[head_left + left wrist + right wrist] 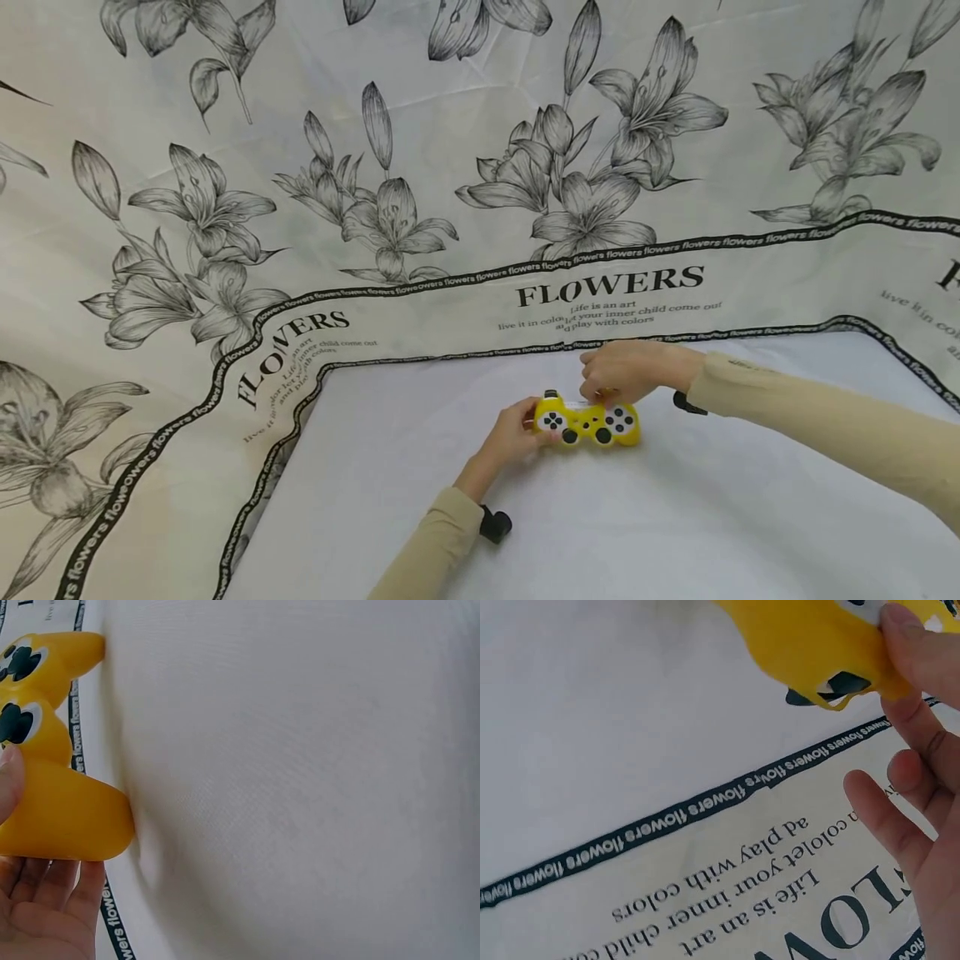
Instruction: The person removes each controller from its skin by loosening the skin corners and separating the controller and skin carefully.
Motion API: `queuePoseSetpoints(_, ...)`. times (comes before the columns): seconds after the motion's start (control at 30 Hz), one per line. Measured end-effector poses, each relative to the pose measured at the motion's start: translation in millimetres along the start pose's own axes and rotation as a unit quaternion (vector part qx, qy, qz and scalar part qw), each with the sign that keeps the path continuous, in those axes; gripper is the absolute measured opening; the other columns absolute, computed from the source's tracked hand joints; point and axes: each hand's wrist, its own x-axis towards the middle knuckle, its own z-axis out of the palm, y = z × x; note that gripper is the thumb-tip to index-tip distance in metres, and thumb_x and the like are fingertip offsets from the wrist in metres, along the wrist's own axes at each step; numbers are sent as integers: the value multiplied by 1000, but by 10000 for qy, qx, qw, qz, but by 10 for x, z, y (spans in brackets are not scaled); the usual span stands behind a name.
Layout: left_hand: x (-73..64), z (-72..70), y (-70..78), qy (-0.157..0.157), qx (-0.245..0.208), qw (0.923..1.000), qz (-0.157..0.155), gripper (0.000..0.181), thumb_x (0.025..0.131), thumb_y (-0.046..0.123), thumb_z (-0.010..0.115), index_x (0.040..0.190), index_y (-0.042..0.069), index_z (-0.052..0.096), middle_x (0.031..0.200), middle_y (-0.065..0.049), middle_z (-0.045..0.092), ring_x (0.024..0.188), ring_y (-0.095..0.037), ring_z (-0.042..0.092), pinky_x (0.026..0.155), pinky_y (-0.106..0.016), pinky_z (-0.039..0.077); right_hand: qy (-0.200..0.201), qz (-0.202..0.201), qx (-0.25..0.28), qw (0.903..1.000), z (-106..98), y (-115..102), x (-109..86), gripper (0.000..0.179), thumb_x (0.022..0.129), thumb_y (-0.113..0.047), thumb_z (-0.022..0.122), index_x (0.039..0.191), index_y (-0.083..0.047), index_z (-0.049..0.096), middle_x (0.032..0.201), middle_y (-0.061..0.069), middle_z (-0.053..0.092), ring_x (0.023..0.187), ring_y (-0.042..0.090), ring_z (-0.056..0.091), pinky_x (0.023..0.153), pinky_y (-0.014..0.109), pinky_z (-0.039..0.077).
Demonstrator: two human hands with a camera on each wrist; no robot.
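Yellow game controller with black buttons (587, 421): held over the white cloth-covered tabletop (420, 433).
Left hand (517, 429): clamped, look, round the left grip.
Right hand (633, 368): far right edge pinched between thumb and finger.
Handling: probably light, soft-skinned; best steadied by both grips.

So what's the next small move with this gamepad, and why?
Probably ease the yellow cover past the black shoulder button: the right hand pinches the cover close beside that button, while the left hand holds the gamepad by its other end.
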Motion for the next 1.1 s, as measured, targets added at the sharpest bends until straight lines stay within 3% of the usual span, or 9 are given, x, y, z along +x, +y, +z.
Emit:
queuePoseSetpoints(0.1,4,7,-17,-33,137,9999,48,52,81,21,78,125,3,56,117,-9,64,110,-21,61,98,-32,50,-210,147,744,9969,6,0,8,12,87,-17,69,80,-23,61,72,-13,51,73,7,39,64,21,34)
queuePoseSetpoints(0.23,16,6,-45,-54,278,9995,124,50,82,23,77,124,6,55,116,-7,64,110,-20,61,98,-30,50,-432,245,1665,9848,17,5,30,18,87,-8,63,76,-20,56,74,-12,46,76,6,39,69,22,35)
queuePoseSetpoints(0.43,36,26,-26,-46,305,9993,215,49,82,21,76,124,7,55,115,-6,64,106,-18,61,95,-28,50,-316,207,2454,9687,76,33,0,21,84,-5,62,70,-18,52,75,-13,45,80,5,44,75,24,39)
queuePoseSetpoints(0.73,16,-5,-21,-44,393,9990,198,49,82,21,76,124,8,55,116,-6,64,106,-17,60,96,-28,50,-127,-252,2975,9543,126,65,55,20,81,0,61,72,-16,51,72,-14,47,78,2,48,79,25,44)
queuePoseSetpoints(1.1,24,-46,-40,-387,532,9978,125,46,84,28,74,122,11,53,117,-4,65,113,-22,61,99,-32,49,-161,-168,2707,9624,159,150,105,17,78,-2,61,73,-16,53,69,-16,46,69,0,45,74,33,46)
